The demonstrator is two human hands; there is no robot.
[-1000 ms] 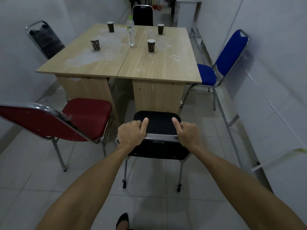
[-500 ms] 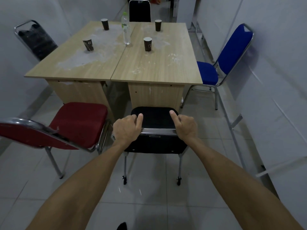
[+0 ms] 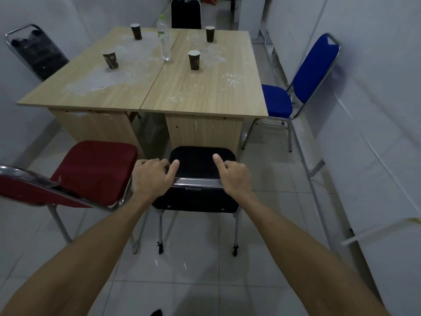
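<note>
Far left, a scuffed dark chair (image 3: 38, 53) stands against the wall beside the left desk (image 3: 75, 96). On that desk's dusty wooden top stand two paper cups (image 3: 110, 60), well apart. A red chair (image 3: 95, 169) sits in front of it, its seat just left of the hands.

A clear water bottle (image 3: 164, 39) stands upright near the seam where the two desks meet.

The left hand (image 3: 149, 176) grips the left end of the chrome top rail (image 3: 197, 181) of the black padded chair (image 3: 200, 159). Its fingers are curled over the rail and its thumb points forward above the seat. The right hand (image 3: 234, 176) grasps the right end of the same rail in the same way, thumb forward. A bare stretch of chrome shows between the two hands.

The black padded chair stands on the tiled floor, facing away from the person. Its seat front lies close to the front panel of the right desk (image 3: 205, 94); whether they touch, I cannot tell. Two more cups (image 3: 194, 60) stand on that desk.

A blue chair (image 3: 276, 99) stands at the right desk's side, near the right wall.
</note>
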